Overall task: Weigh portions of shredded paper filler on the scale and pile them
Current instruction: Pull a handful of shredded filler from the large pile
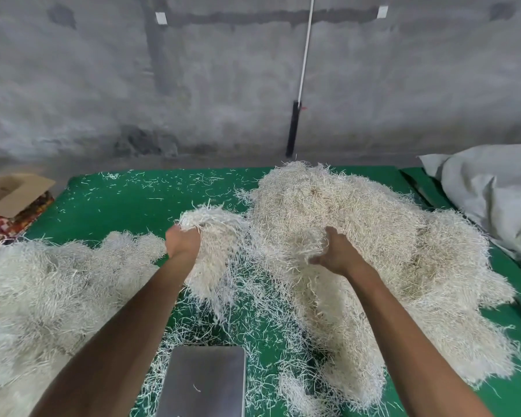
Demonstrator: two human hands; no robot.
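Left hand (182,242) is gripping a lifted clump of shredded paper (214,236); right hand (337,254) is clutching the large supply heap (373,236), gathering a portion for the bare scale (205,383) below

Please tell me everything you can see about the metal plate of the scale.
The flat grey metal scale plate lies at the near edge of the green table cover, between the two forearms. It looks like brushed steel, rectangular with rounded corners, cut off by the frame below. It carries no portion, only one stray strand. Loose shreds lie around it. No hand touches it.
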